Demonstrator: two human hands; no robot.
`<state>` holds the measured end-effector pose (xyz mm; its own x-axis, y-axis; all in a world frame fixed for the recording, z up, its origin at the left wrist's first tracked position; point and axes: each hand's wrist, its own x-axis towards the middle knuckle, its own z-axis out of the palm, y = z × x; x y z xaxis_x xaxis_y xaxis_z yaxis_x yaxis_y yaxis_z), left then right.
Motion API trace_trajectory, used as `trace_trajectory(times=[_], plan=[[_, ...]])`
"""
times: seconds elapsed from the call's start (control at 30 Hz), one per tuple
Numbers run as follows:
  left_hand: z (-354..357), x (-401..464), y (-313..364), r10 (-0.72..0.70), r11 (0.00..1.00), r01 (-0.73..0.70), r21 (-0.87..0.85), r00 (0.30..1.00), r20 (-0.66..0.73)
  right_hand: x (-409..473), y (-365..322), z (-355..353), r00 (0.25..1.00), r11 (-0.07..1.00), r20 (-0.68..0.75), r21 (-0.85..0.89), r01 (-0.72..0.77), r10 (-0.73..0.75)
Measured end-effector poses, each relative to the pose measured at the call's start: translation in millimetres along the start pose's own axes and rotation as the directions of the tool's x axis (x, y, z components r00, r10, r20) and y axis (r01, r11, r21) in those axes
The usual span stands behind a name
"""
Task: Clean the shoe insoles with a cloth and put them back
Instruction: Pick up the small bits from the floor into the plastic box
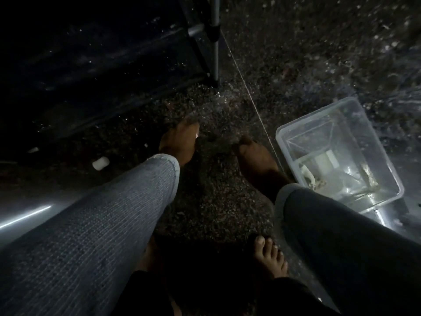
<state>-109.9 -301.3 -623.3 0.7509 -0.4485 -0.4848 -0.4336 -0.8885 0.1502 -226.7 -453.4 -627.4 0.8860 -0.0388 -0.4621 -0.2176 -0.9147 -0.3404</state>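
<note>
- Nearest to the camera, a bare foot [272, 256] stands on the speckled floor [216, 201]. A second foot on the left side is mostly lost in shadow.
- Above the feet, two arms in ribbed grey sleeves [95, 215] reach forward and down. The left one catches the light, the right one is dark.
- The left hand [180, 142] hangs with its back to the camera, fingers pointing down and bent loosely. It seems to hold nothing, but the palm is hidden.
- The right hand [256, 156] is darker, also seen from the back. I cannot tell if it is open or closed, or if something is in it.
- Just beside the right hand lies a clear plastic tub [293, 131], with a crumpled pale thing [312, 179] inside, perhaps the cloth. This is only my guess.
- A small white object [100, 163] lies on the floor at the left.
- Farther away stands a dark rack [102, 60] with a metal pole [214, 37].
- No shoe and no insole can be found in this view. They may be in the dark rack, but it is too black to say.
- Risks, in my judgement: the light is very poor, so a hand could take the wrong thing or miss dirt on an insole. The tub is close to the right arm and foot, so a careless move may push or tip it.
</note>
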Motion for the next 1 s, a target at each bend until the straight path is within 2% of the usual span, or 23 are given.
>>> trace_trajectory(times=[0.13, 0.23, 0.33, 0.47, 0.57, 0.7, 1.0], plan=[[-8, -8, 18, 0.074, 0.995, -0.074, -0.061, 0.997, -0.005, 3, 0, -23, 0.995, 1.0, -0.095, -0.03, -0.004, 0.001], [-22, -8, 44, 0.065, 0.986, -0.071, -0.148, 0.997, -0.049, 2, 10, -41, 0.985, 1.0, -0.172, 0.007, -0.029, 0.03], [-34, -5, 81, 0.083, 0.976, -0.097, -0.196, 0.993, -0.078, -6, 29, -56, 0.968, 0.989, -0.219, 0.105, -0.103, 0.124], [-33, -1, 128, 0.164, 0.941, -0.168, -0.295, 0.986, -0.038, -26, 74, -77, 0.929, 0.961, -0.258, 0.15, -0.234, 0.266], [-28, -3, 158, 0.222, 0.922, -0.219, -0.319, 0.975, -0.028, -45, 117, -80, 0.884, 0.907, -0.232, 0.22, -0.358, 0.405], [-20, -6, 183, 0.263, 0.905, -0.255, -0.34, 0.965, -0.023, -66, 150, -65, 0.848, 0.847, -0.157, 0.276, -0.455, 0.507], [-7, -6, 204, 0.259, 0.919, -0.251, -0.305, 0.966, -0.015, -63, 174, -38, 0.83, 0.805, -0.025, 0.265, -0.532, 0.557]])
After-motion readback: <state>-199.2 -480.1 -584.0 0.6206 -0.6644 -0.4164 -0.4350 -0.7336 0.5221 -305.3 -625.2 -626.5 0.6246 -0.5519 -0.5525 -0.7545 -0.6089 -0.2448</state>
